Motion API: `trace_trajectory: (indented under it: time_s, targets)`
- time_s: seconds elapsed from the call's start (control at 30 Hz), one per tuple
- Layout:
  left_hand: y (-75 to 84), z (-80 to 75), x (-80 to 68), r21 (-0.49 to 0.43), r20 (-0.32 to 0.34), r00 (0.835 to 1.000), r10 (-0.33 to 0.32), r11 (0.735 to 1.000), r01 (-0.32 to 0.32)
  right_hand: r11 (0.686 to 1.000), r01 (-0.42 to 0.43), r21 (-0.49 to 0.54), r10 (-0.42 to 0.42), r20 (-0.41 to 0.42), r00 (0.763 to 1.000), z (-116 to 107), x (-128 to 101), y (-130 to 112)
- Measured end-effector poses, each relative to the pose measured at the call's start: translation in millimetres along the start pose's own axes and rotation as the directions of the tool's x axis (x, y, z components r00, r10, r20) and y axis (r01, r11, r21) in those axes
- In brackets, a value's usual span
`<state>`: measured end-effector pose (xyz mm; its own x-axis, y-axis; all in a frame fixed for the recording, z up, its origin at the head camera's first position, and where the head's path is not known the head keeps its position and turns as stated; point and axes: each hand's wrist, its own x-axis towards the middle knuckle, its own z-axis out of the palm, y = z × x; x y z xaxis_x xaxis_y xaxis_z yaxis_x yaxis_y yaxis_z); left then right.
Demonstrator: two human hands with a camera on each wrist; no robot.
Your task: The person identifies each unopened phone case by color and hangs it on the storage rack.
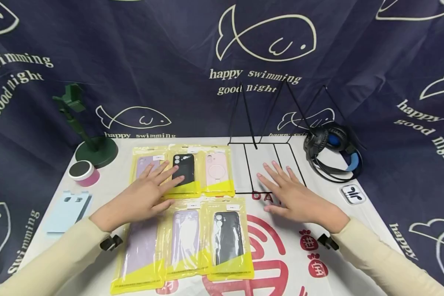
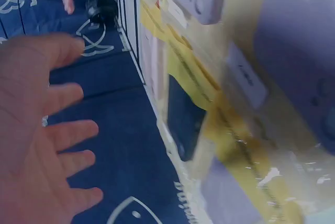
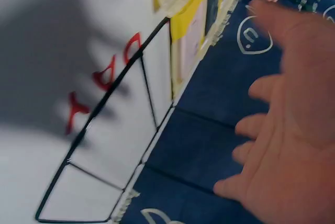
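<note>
Phone cases in clear-and-yellow plastic packets lie in two rows on the table. The back row has a purple case [image 1: 142, 162] partly behind my fingers, a black case [image 1: 188, 164] and a pink case [image 1: 216, 164]. In front are a long purple case [image 1: 142, 246], a lilac case [image 1: 185, 238] and another black case [image 1: 227, 236]. My left hand [image 1: 142, 201] is spread palm down over the left packets, raised above them in the left wrist view. My right hand [image 1: 299, 201], fingers spread and holding nothing, hovers by the front of a black wire rack [image 1: 252, 168].
At back left stands a dark green stand [image 1: 98, 150]. Near it are a pink jar with a black-topped lid [image 1: 84, 173] and a light blue phone holder [image 1: 66, 213]. Black headphones [image 1: 333, 152] lie at the right, with a small white case [image 1: 352, 194] in front of them.
</note>
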<state>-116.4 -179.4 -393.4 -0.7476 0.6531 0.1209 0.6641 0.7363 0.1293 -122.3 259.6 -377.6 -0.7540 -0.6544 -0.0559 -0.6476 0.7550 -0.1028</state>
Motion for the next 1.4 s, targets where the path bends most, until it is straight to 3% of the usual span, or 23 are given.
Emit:
trace_trajectory:
  time_s: [0.1,0.2,0.37,0.43,0.63,0.77,0.93,1.17,1.4]
  targets:
    - [-6.3,4.6,-4.9,0.004,-0.069,0.995,-0.077,0.997,0.078,0.997,-0.078,0.012,0.078,0.01,0.997,6,-4,11]
    - [-11.9,10.9,-10.7,-0.002,-0.132,0.976,-0.176,0.984,0.177,0.991,-0.132,0.03,0.132,-0.003,0.991,16,-11,22]
    - [-20.6,20.8,-18.5,-0.034,-0.127,0.934,-0.333,0.943,0.331,0.974,-0.217,0.072,0.22,-0.052,0.974,37,-29,39]
    - [-25.2,22.8,-21.0,-0.049,-0.11,0.906,-0.409,0.912,0.406,0.961,-0.258,0.1,0.264,-0.054,0.963,46,-36,46]
    - [-41.4,29.0,-22.9,-0.099,-0.059,0.789,-0.612,0.79,0.605,0.923,-0.346,0.168,0.354,-0.018,0.935,67,-47,64]
    - [-47.6,36.0,-20.6,-0.098,0.031,0.743,-0.669,0.737,0.668,0.9,-0.385,0.205,0.391,0.01,0.92,78,-51,72]
    - [-50.5,44.1,-16.3,-0.101,0.109,0.711,-0.695,0.703,0.704,0.889,-0.404,0.216,0.411,0.012,0.911,89,-56,81]
    - [-55.9,46.0,-11.3,-0.14,0.211,0.671,-0.711,0.657,0.741,0.902,-0.383,0.198,0.388,0.017,0.922,90,-55,82]
    - [-58.9,45.8,-3.4,-0.162,0.196,0.666,-0.719,0.646,0.746,0.9,-0.394,0.186,0.396,0.031,0.918,92,-54,80]
